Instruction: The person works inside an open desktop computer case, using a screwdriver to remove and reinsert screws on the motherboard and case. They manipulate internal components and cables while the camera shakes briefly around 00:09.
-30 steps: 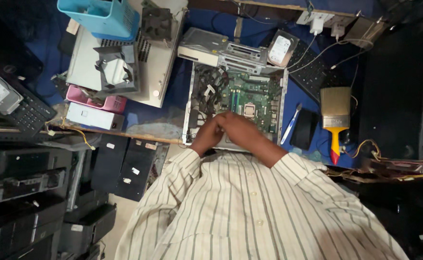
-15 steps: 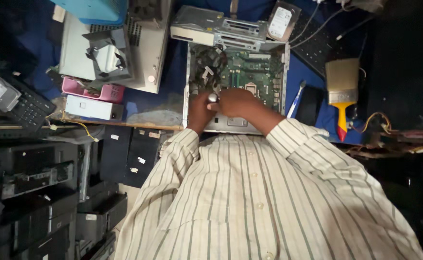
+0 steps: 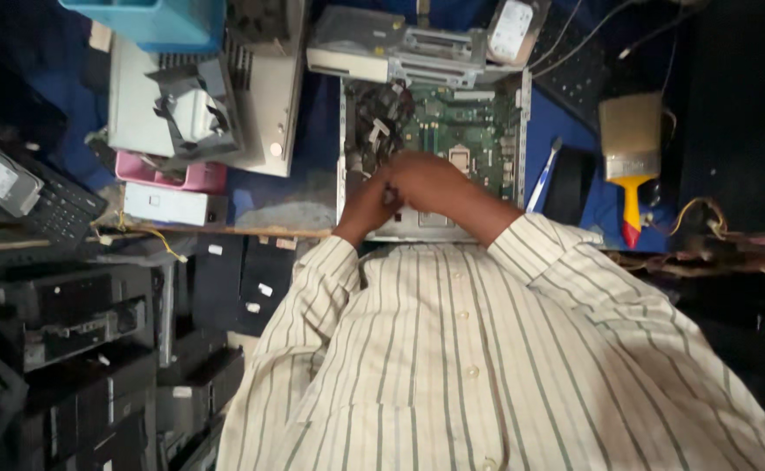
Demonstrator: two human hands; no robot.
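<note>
Both hands are being held close together over the open computer case, which is lying flat on the blue table right in front of the person. The left hand is being curled near the bundle of wires at the left side of the case, and the right hand is being laid over it, just below the green board. The fingers are being bent inward, but what is being pinched cannot be told, because the small thing between them is hidden by the hands themselves. To do this bit well, the small part should be gripped softly and pulled or pushed straight, not twisted, so the green board is not being bent. The wires should be kept out of the way so nothing is being snagged. A silver drive cage is being left at the far end of the case, touching its rim. A wide paint brush with a yellow and red handle is lying to the right, apart from the case. A grey metal box and a pink box are sitting to the left, near the table edge.
</note>
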